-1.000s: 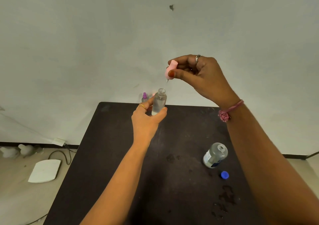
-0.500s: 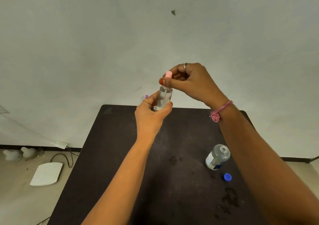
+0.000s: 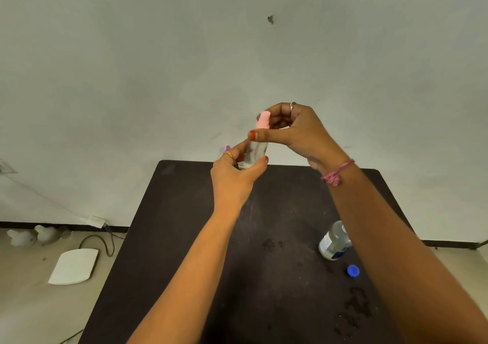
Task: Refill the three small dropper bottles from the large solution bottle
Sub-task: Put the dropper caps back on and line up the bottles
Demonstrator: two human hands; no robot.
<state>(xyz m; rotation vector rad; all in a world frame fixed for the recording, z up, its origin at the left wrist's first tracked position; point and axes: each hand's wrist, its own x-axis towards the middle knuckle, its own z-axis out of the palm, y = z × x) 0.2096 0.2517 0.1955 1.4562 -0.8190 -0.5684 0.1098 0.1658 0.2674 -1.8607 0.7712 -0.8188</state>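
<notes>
With the left hand (image 3: 232, 182) gripping the clear dropper bottle (image 3: 255, 153) upright above the dark table (image 3: 184, 238), the right hand (image 3: 295, 132) pinched its pink dropper cap (image 3: 263, 120), which ideally wanted seating squarely, then twisting gently to avoid cross-threading or spilling.

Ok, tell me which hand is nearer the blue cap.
Neither hand is close. The right hand pinches the pink dropper top and the left hand holds the small bottle, both raised far beyond the blue cap. The right is slightly nearer.
</notes>
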